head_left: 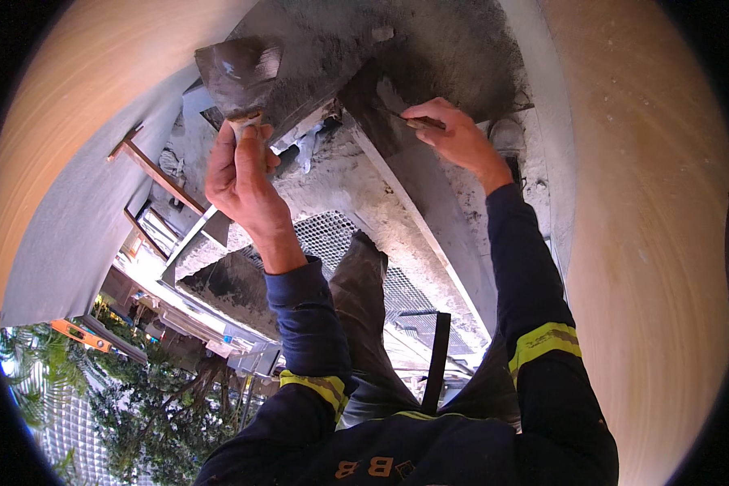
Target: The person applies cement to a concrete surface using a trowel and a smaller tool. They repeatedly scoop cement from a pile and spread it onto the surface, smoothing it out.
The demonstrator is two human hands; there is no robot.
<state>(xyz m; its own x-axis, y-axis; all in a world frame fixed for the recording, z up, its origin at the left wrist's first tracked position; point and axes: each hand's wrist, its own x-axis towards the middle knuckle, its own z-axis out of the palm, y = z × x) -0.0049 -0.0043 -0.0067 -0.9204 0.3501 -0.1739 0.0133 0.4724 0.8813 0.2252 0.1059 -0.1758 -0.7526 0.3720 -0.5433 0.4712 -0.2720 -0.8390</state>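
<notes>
Raised at the upper left, my left hand [247,182] is closed round the short handle of a wide scraper [236,79]. Its broad blade is smeared dark grey, with a lighter patch at one corner, and points away from me. My right hand [462,146] grips the handle of a small trowel [426,123] at the upper right. The thin blade of that trowel reaches toward a dark, wet-looking board [381,105], but I cannot tell whether it touches. Beyond both hands lies a rough grey mortar-coloured surface [454,49].
Curved tan walls rise on both sides, including the right wall [640,202]. A long grey plank [429,211] slopes toward my legs. Perforated metal grating [324,235] lies below. Wooden bars [166,180] stand at left, with an orange spirit level [81,334] farther out.
</notes>
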